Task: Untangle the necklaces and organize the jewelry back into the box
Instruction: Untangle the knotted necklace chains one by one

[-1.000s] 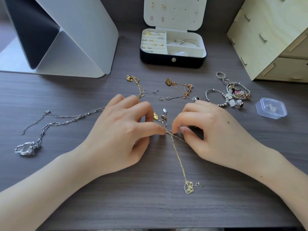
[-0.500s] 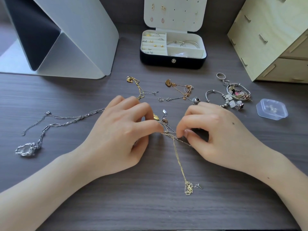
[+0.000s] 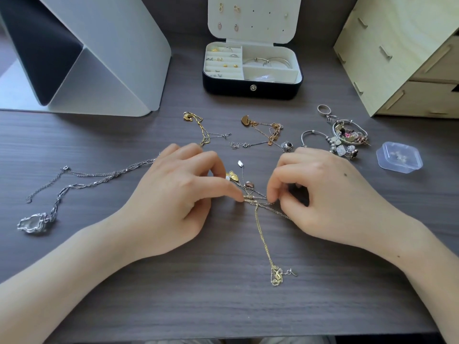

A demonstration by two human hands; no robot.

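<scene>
Knot (image 3: 255, 200) of thin gold & silver chains sits mid-table (image 3: 223, 309), btwn both hands, well apart from jewelry box (image 3: 250, 88) at back centre. On its left end, left hand (image 3: 178, 194) pinches w/ thumb & index tip, other fingers curled loosely above; on its right end, right hand (image 3: 330, 192) pinches the same way, remaining fingers bent under. Short stretch of chain runs straight btwn the two pinches. Small charms (image 3: 233, 175) (gold, pinkish, silver tag) lie just behind the knot. From the knot a long gold chain (image 3: 263, 244) trails toward table's near edge, ending in a small gold pendant (image 3: 277, 278). Box lid is up, earrings pinned inside it; left compartments hold rings & studs, back-right one holds hoops. Left of the left hand lies a silver necklace (image 3: 82, 186) w/ chunky pendant, one end hidden under the hand. Behind the hands: chunky gold chain (image 3: 202, 131), rose-gold heart bracelet (image 3: 269, 129), charm cluster (image 3: 347, 140) w/ ring (image 3: 324, 110) beside it. Far right, clear plastic case (image 3: 399, 160) near wooden drawer unit (image 3: 397, 53). Back left, white folded stand (image 3: 104, 58).
</scene>
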